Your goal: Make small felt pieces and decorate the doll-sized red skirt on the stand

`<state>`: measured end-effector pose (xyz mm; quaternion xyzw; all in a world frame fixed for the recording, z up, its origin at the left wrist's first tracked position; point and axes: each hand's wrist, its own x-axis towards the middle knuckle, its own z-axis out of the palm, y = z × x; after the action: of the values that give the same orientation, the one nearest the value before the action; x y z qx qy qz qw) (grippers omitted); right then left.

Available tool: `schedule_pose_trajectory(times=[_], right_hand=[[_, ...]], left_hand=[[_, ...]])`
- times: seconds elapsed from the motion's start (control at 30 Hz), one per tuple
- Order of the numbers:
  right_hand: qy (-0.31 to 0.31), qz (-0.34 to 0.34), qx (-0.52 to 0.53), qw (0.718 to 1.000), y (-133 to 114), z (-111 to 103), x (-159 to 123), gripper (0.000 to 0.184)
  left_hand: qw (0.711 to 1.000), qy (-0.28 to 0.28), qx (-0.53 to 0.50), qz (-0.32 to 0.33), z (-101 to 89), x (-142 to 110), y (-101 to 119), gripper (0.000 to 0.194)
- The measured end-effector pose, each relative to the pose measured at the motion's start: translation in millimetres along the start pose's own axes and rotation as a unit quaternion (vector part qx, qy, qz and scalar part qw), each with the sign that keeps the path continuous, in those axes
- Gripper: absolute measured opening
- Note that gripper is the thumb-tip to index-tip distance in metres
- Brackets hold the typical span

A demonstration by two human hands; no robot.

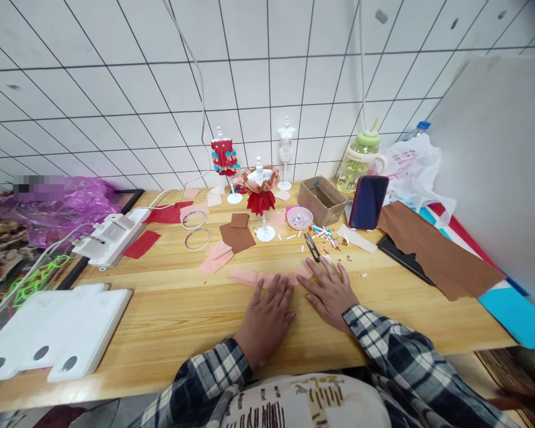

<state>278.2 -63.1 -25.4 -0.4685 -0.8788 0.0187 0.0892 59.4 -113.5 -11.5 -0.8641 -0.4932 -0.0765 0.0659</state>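
A narrow strip of pink crepe paper [245, 276] lies on the wooden table in front of me. My left hand [267, 315] rests flat with its fingertips on the strip's middle. Flat and spread, my right hand [332, 294] touches the strip's right end. Just beyond its fingertips lie small black thread snips [312, 246]. Behind the strip stands a mini dress form [261, 196] in a red skirt and a brownish-pink ruffled top. Brown paper squares [238, 236] and pink paper pieces [216, 257] lie to its left.
Two more dress forms stand by the tiled wall, one in red [225, 157], one bare [286, 148]. A bead dish [299, 218], cardboard box [323, 199], phone [369, 202] and green-lidded bottle [361, 160] are to the right. At left are a power strip [116, 241] and white board [57, 327].
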Motion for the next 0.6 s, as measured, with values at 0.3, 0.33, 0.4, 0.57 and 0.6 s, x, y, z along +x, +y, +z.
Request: schedule_pose_trajectory(times=[0.3,0.33,0.4,0.57,0.6], right_hand=[[0.023,0.08,-0.021,0.996,20,-5,-1,0.043],[0.025,0.075,-0.02,0.997,17,-7,-2,0.047],[0.008,0.021,-0.007,1.0,9,-9,-2,0.056],[-0.062,-0.091,0.03,0.993,-10,-3,-6,0.058],[-0.065,-0.086,0.029,0.994,-11,-2,-6,0.057]], left_hand=[[1.0,-0.008,-0.011,-0.01,3.2,-3,-3,0.054],[1.0,-0.007,-0.009,-0.009,3.7,-3,-3,0.055],[1.0,-0.003,-0.008,-0.007,4.3,-3,-4,0.055],[1.0,0.009,-0.008,0.004,-1.0,-5,-6,0.056],[1.0,0.013,-0.01,0.001,-3.6,-6,-8,0.056]])
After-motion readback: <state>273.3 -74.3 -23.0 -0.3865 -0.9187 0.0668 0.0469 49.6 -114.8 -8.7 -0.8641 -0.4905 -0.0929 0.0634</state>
